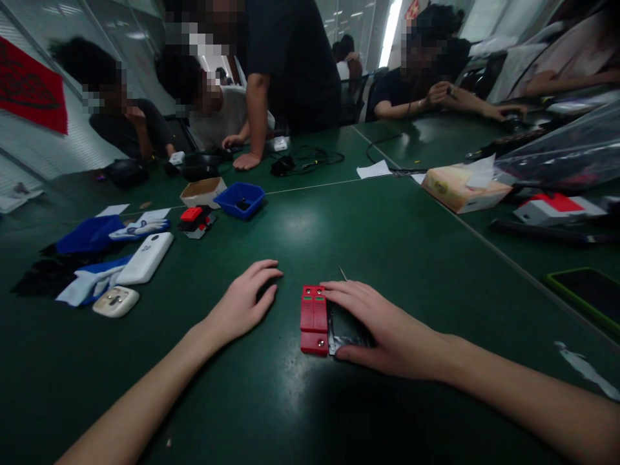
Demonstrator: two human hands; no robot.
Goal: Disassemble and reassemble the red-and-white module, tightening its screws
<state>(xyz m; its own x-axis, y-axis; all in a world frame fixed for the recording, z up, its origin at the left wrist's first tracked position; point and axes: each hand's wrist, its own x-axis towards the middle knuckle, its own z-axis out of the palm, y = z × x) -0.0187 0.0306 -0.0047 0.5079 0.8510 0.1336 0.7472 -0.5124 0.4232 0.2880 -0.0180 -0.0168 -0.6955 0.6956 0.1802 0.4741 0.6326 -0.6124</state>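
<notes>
On the green table in front of me lies a red two-pole surge protector [314,320], a block with screw terminals and small green windows, joined to or lying against a dark part. My right hand [382,326] spans that dark part, fingers at the far end and thumb at the near end, hiding much of it. Just beyond these fingers a thin metal rod [343,274] sticks out; the rest of it is hidden. To the left of the block, my left hand [249,297] rests near the tabletop with fingers apart and nothing in it.
At the left lie a white phone [148,258], an off-white case [116,301], gloves [140,227] and a blue tray [90,234]. Farther back are another blue tray [241,200], a cardboard box [202,192] and a red-and-black device [196,221]. A tissue box [462,187] stands right; several people sit behind.
</notes>
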